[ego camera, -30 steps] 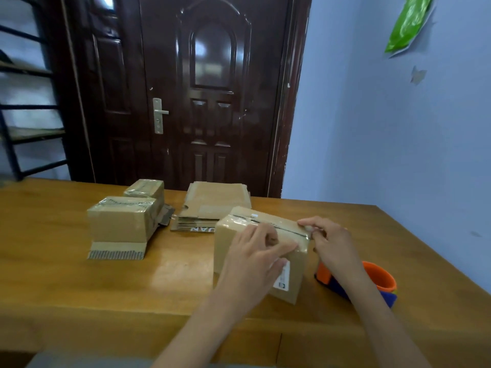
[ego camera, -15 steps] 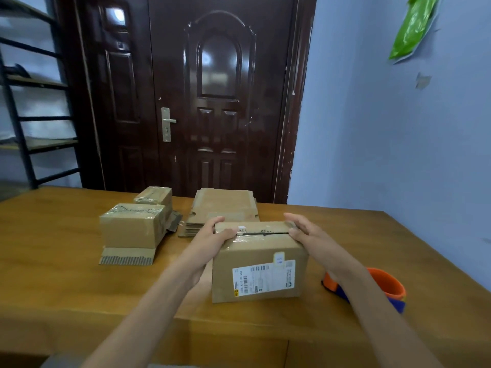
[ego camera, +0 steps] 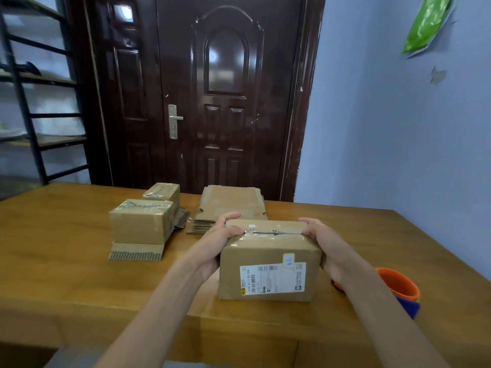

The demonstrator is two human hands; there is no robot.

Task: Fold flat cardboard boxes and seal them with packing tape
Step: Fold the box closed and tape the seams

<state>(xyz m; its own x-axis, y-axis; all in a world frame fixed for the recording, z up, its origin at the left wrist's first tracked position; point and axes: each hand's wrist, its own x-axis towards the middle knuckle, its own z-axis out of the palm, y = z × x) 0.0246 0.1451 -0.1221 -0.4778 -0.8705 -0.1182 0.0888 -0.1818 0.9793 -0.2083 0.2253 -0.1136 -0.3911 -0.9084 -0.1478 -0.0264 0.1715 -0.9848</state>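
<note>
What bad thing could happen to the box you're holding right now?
1. The box sits close to the near edge of the table, gripped at both ends by the left hand and right hand; a slip could tip it off.
2. The tape over its top seam looks wrinkled, so it may peel and let the flaps open.
3. The orange tape dispenser lies right beside the right forearm; an elbow could knock it off.

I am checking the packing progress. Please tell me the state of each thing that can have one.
Labelled box: folded, top seam taped, held at both ends.
Left hand: grips the box's left end.
Right hand: grips the box's right end.
Two boxes at left: folded and taped.
Flat box stack: unfolded.
Tape dispenser: lying unused on the table.
Door: shut.
</note>
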